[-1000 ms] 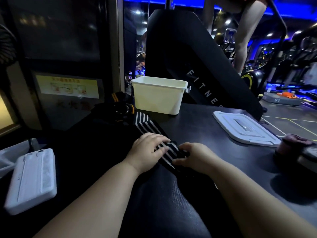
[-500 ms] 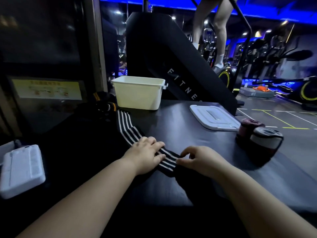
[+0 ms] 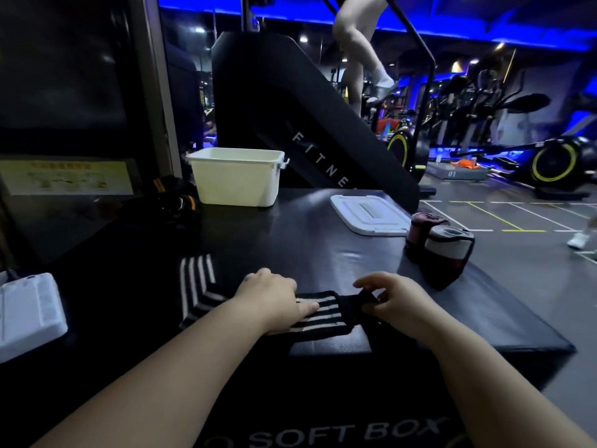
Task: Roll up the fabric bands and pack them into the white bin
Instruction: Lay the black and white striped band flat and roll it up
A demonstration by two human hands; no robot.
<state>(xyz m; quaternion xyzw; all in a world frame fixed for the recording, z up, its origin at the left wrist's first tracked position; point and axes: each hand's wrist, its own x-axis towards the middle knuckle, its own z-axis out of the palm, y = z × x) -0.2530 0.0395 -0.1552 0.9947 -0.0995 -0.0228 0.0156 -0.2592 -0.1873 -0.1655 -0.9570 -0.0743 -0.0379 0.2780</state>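
**The rolling of the striped band is only at its start**

Near the front edge of the padded box [image 3: 323, 247] lies the striped band [image 3: 323, 313], stretched flat, its far part bending away to the left. The left hand [image 3: 274, 299] lies on it with straight fingers and presses it down. The right hand [image 3: 397, 302] pinches the black end of the band between thumb and curled fingers, and this end is lifted a little. I judge that the first turn of the roll is being made here. The next move asks for a tight, even first fold, while the left hand gives way so the band can feed in straight.

Further on, at the right edge, stand two rolled bands [image 3: 447, 250], touching each other and not yet packed. Beside them lies a white lid [image 3: 371, 215]. At the far side stands the white bin [image 3: 235, 179], open, and I cannot see inside it. Left of it lies a dark heap of bands [image 3: 171, 202]
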